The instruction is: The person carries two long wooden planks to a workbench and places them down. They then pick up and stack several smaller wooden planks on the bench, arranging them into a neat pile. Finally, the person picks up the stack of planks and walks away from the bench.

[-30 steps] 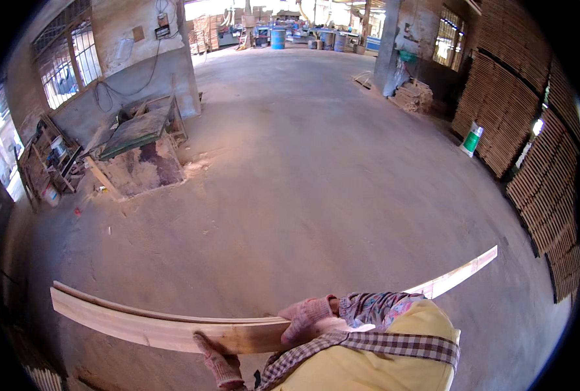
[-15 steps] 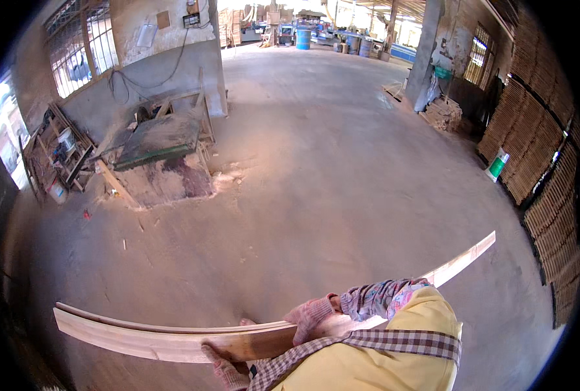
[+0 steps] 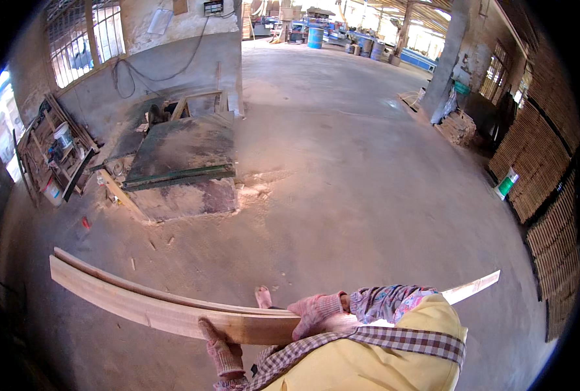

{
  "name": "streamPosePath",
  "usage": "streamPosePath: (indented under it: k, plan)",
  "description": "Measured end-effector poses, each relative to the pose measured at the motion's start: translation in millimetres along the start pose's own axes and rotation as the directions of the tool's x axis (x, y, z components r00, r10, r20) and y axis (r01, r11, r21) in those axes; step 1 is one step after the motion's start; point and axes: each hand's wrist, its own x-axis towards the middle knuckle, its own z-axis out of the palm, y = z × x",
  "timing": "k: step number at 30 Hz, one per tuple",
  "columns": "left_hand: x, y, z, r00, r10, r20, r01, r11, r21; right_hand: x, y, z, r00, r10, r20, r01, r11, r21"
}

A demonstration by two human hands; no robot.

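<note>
Long pale wooden boards [image 3: 172, 316], at least two laid face to face, stretch across in front of my body. My left hand [image 3: 223, 352], in a pinkish knit glove, is closed on their near side, thumb flat against the face; its other fingers are hidden behind the wood. Over the top edge, right of it, my gloved right hand [image 3: 316, 314] grips the same boards. The far right end [image 3: 473, 287] of the wood sticks out past my patterned sleeve [image 3: 391, 303] and yellow apron [image 3: 381, 362].
A dusty table saw bench [image 3: 182, 146] stands ahead on the left, with sawdust [image 3: 254, 189] at its base. Leaning scrap wood and buckets [image 3: 62, 137] lie farther left. Stacked slats [image 3: 531, 176] line the right side. Blue drums [image 3: 315, 38] stand far back. My foot [image 3: 264, 296] shows beyond the boards.
The boards' left end has risen in view and the right end has dropped. The saw bench appears larger and farther right. Both hands keep their hold.
</note>
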Motion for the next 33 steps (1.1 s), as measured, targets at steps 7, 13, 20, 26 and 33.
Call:
streamPosePath:
  k: [7,13,20,26,33]
  plan:
    - [157.0,81.7,76.5,0.995,-0.007,-0.101,-0.002,0.996,-0.087,103.3,-73.7,-137.5,0.994,-0.078,-0.076,0.077,0.997,-0.013]
    - [250.3,166.7,112.6,0.992,-0.009,-0.124,-0.009,0.990,-0.143,192.0,-172.4,-241.9,0.999,-0.023,-0.031,0.010,0.924,-0.381]
    - [446.2,224.8,139.4,0.906,0.358,0.228,-0.424,0.765,0.485,293.0,-224.2,-390.0,0.963,-0.193,-0.189,0.146,0.960,-0.239]
    - [526.9,380.4,207.6,0.881,-0.167,0.443,-0.029,0.915,0.402,381.1,-353.5,-481.7,0.873,-0.099,-0.477,-0.356,0.537,-0.765]
    - [617.1,504.9,181.2,0.714,0.386,0.585,-0.490,-0.322,0.810,479.8,-347.2,-529.8,0.856,-0.135,-0.498,-0.361,0.533,-0.765]
